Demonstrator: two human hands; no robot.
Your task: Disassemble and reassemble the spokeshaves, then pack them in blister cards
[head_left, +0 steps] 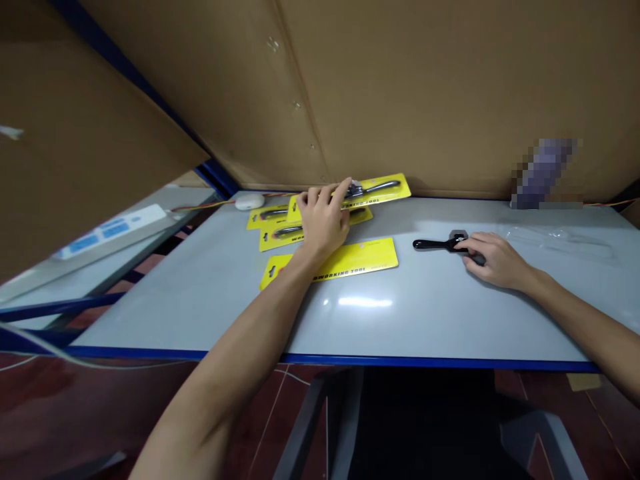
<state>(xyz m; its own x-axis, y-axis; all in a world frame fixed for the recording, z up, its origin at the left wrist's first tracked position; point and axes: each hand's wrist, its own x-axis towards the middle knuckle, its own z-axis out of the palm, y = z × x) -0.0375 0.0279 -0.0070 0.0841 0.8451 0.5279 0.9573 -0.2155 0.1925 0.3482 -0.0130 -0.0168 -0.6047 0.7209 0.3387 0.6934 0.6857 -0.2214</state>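
Note:
My left hand [323, 217] reaches to the back of the grey table [380, 320], its fingers resting on the top yellow blister pack [383, 188], which holds a black tool under clear plastic. Under it lie two more yellow packs [273, 223]. A bare yellow backing card [357, 259] lies flat nearer to me, partly under my wrist. My right hand [493, 259] lies on the table to the right, fingers over one end of a loose black tool [434, 245] with a long handle that points left.
Brown cardboard walls close the table at the back and left. A white round object [249, 201] sits at the back left corner. Clear plastic wrapping [555, 240] lies at the right. A white power strip [107, 233] rests on the neighbouring surface to the left. The blue front edge is near me.

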